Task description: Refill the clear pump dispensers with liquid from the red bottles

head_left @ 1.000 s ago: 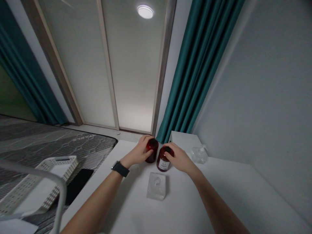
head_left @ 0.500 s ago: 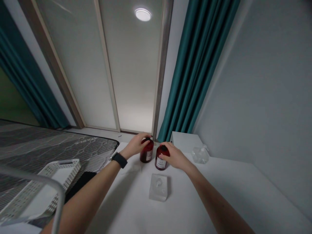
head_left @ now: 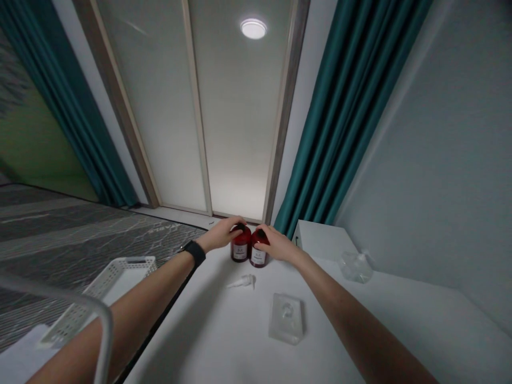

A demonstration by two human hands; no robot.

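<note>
Two red bottles with white labels and dark tops stand side by side at the far end of the white table. My left hand (head_left: 222,234) wraps over the top of the left red bottle (head_left: 240,252), and a dark watch is on that wrist. My right hand (head_left: 279,244) grips the right red bottle (head_left: 258,257) from its right side, fingers across its top. Both labels face me. In front of the bottles lies a small white pump head (head_left: 242,281). Nearer to me, a clear square block (head_left: 286,320) rests on the table.
A white box (head_left: 322,240) and a crumpled clear plastic piece (head_left: 356,268) are at the back right by the wall. To the left are a white perforated basket (head_left: 96,290) and a grey curved tube (head_left: 104,330) in the foreground. The white table (head_left: 224,341) ends along its left side.
The left bottle has been turned so its label faces me, and the bottles now stand close together. The white pump head has come into sight. The view has shifted left.
</note>
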